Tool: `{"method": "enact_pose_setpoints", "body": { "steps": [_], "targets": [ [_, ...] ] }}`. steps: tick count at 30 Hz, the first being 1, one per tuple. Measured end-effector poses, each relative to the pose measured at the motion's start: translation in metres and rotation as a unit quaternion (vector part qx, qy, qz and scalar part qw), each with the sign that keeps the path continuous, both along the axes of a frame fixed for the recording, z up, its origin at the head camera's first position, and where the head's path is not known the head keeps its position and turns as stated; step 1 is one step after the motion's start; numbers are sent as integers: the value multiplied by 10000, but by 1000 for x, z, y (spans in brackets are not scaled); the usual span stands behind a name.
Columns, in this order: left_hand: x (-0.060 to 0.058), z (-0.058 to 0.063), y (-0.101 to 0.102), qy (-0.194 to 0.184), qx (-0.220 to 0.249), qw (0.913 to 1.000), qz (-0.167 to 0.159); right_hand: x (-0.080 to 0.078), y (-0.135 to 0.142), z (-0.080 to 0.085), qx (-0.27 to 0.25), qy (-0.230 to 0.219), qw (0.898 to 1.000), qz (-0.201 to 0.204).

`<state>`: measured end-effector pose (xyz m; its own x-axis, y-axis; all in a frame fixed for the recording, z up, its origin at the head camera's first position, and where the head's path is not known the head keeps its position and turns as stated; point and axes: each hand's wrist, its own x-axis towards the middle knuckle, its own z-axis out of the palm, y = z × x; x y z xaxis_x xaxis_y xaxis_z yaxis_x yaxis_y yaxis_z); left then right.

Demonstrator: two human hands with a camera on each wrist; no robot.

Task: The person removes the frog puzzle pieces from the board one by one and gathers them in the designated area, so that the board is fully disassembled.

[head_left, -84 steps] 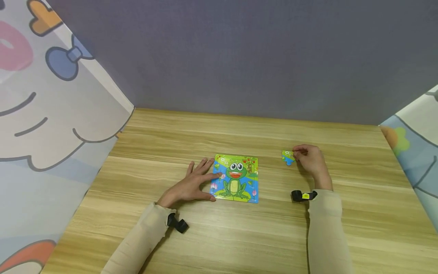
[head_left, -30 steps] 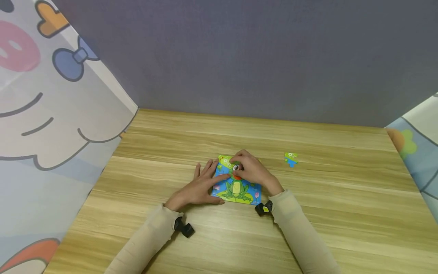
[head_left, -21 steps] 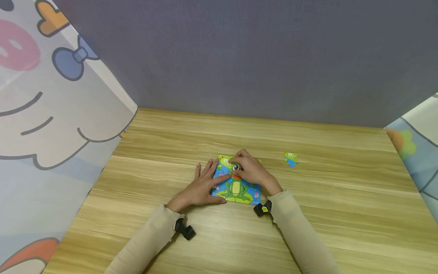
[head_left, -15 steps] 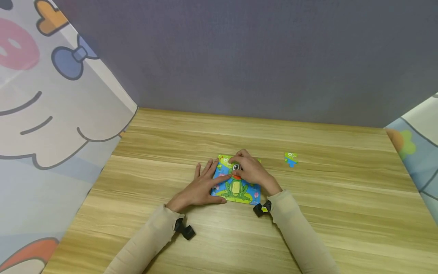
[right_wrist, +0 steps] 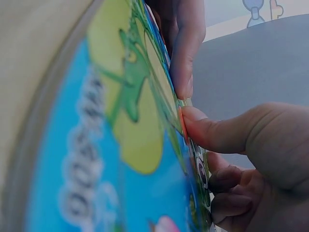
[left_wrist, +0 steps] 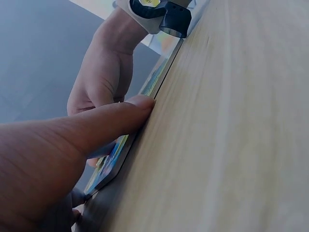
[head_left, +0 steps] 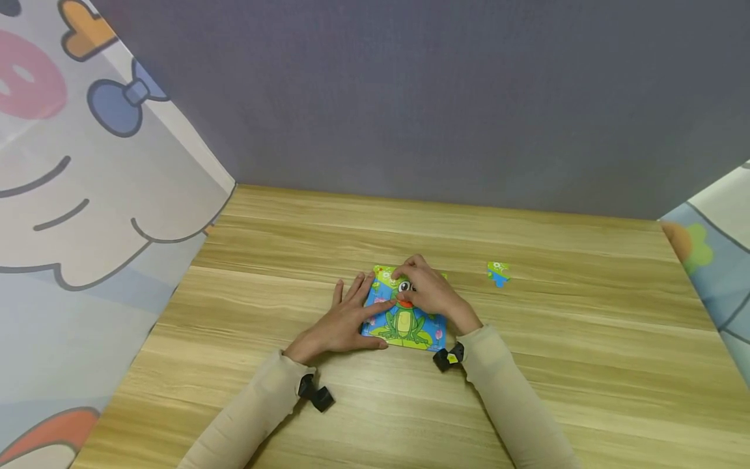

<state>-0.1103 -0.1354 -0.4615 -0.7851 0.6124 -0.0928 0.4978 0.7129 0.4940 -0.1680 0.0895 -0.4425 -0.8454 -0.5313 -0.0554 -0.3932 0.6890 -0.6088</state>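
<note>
A square frog jigsaw puzzle (head_left: 404, 324) lies flat on the table. My left hand (head_left: 340, 326) rests along its left side with fingers spread, the index fingertip on the picture. In the left wrist view, the left thumb (left_wrist: 108, 123) lies against the puzzle's edge. My right hand (head_left: 433, 292) reaches over the frog's head, thumb at the mouth and curled fingers by the eyes, pinching at a puzzle piece there. The right wrist view has the right thumb (right_wrist: 217, 133) touching the picture beside a left finger (right_wrist: 188, 48). The right hand hides the puzzle's upper right.
A loose green and blue puzzle piece (head_left: 499, 273) lies on the wood-grain table (head_left: 586, 312), right of the puzzle. A dark grey panel (head_left: 410, 98) rises behind the table. Cartoon-printed walls (head_left: 105, 195) flank it. Black wrist cameras (head_left: 316, 393) sit at both cuffs.
My right hand has let go of the loose piece at the right and moved left onto the frog's head. Over the last second both hands stay almost still.
</note>
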Motion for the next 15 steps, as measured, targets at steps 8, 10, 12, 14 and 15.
{"method": "enact_pose_setpoints", "body": {
  "steps": [8, 10, 12, 14, 15],
  "targets": [
    [0, 3, 0, -45, 23, 10000, -6, 1, 1, 1, -184, -72, 9997, -136],
    [0, 3, 0, -50, -8, 10000, 4, 1, 2, 1, -181, -121, 9995, -236],
    [0, 2, 0, -56, -21, 10000, 12, 1, 3, 1, -176, -175, 9990, -364],
    [0, 1, 0, -61, -23, 10000, 14, 0, 5, 1, -177, -215, 9984, -485],
    [0, 1, 0, -54, -27, 10000, 13, 0, 6, 2, -175, -221, 9982, -526]
  ]
}}
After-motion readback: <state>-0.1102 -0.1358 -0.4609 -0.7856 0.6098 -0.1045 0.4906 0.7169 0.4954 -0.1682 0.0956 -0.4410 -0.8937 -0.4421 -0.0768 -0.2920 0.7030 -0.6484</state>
